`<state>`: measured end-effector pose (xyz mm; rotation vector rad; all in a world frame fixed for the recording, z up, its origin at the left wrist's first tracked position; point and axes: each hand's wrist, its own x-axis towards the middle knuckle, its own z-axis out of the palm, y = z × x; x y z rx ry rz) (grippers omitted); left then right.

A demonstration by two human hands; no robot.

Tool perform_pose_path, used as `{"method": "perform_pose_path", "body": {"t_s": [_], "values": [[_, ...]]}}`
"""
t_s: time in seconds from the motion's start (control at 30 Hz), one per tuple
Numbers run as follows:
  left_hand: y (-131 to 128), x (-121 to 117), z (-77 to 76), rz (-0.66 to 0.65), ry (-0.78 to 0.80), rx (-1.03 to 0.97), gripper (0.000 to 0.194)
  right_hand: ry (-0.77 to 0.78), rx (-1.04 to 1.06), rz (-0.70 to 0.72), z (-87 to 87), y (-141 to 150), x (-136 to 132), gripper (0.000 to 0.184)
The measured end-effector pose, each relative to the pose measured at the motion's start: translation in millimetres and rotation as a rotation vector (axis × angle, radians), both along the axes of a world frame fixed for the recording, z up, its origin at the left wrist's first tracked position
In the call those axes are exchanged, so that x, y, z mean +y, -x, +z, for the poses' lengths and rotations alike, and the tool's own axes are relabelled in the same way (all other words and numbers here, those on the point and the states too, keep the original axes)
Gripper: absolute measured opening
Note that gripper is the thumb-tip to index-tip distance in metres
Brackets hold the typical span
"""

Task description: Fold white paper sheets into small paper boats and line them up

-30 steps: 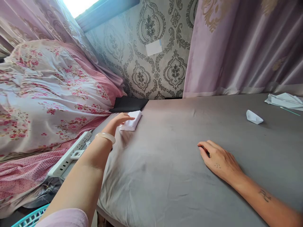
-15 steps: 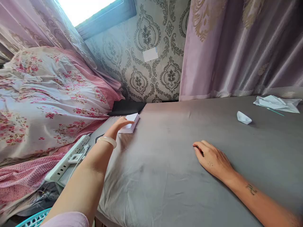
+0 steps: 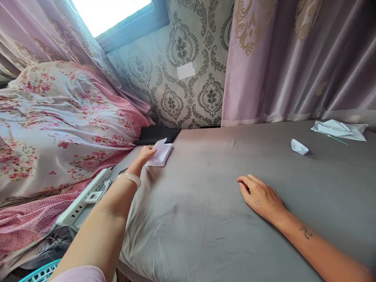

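A small stack of white paper squares (image 3: 163, 156) lies at the left of the grey bedsheet. My left hand (image 3: 147, 153), with a pale bangle on its wrist, pinches the top sheet of paper (image 3: 160, 146). That sheet stands partly raised and tilted over the stack. My right hand (image 3: 260, 195) rests on the sheet at right of centre, its fingers curled in and the thumb close to the index finger. Nothing shows in it, though the palm is hidden. Beyond this hand sits a small folded white paper boat (image 3: 299, 147).
White folded papers on a clear bag (image 3: 339, 129), with a thin teal stick (image 3: 337, 140), lie at the far right. A white power strip (image 3: 85, 196) runs along the left edge. Floral bedding (image 3: 64, 117) is heaped at left; a black item (image 3: 152, 134) lies behind the stack.
My left hand has drawn back slightly leftward and lifted an edge of the top sheet from the stack. My right hand stays resting; the view has shifted a little.
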<state>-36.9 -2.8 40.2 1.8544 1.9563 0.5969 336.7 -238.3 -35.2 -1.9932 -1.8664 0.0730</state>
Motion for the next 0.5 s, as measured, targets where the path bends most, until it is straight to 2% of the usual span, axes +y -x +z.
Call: {"method": "perform_pose_path", "body": {"t_s": [0.07, 0.13, 0.23, 0.37, 0.5], "values": [[-4, -5, -1.3, 0.109, -0.136, -0.066, 0.011, -0.018, -0.004, 0.003, -0.8, 0, 0, 0.026], [-14, -11, -2.0, 0.182, -0.263, -0.168, 0.019, -0.033, -0.004, 0.009, -1.2, 0, 0, 0.026], [-42, -20, -3.4, 0.169, -0.348, -0.370, 0.034, -0.029, 0.000, 0.008, -1.3, 1, 0, 0.027], [-98, -37, -10.9, 0.045, -0.274, -0.730, 0.038, 0.001, 0.015, -0.004, -1.4, 2, 1, 0.028], [-157, -73, -23.0, -0.136, -0.090, -1.014, 0.037, -0.008, 0.181, -0.014, 2.2, 0, 1, 0.026]]}}
